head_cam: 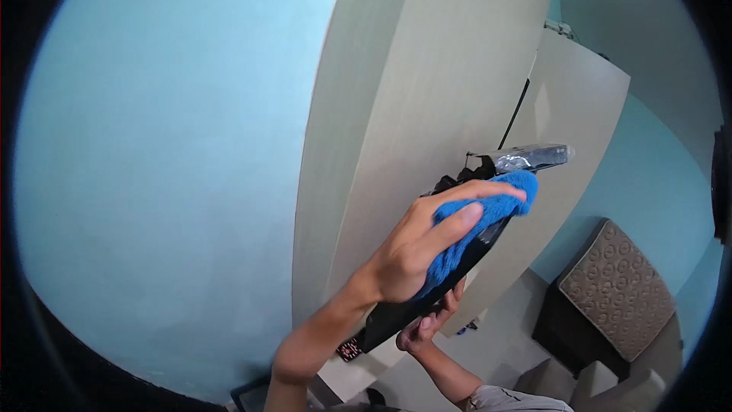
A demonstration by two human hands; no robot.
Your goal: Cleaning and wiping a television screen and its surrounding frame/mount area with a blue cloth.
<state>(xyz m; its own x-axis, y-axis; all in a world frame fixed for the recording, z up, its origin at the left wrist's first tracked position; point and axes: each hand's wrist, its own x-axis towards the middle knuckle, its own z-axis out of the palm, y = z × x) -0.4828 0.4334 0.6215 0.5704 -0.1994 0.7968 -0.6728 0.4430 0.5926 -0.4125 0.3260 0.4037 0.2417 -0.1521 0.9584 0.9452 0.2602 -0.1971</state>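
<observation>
My left hand (412, 246) presses a fluffy blue cloth (492, 212) over the upper side of a long, flat black object (400, 320), which looks like a panel seen nearly edge-on. Its exact kind cannot be told. The cloth lies bunched under my fingers and thumb and reaches past the far end. Below the black object, my right hand (429, 323) holds its underside, with some fingertips hidden behind it. Just beyond the cloth are a clear plastic-wrapped item (532, 157) and dark, irregular parts (452, 182).
A tall cream cabinet or board (440, 80) stands close behind my hands, beside a light blue wall (171, 143). A dark patterned item (349, 349) shows near my left forearm. At the lower right are a brown quilted mattress or cushion (620, 292) and pale plastic furniture (600, 383).
</observation>
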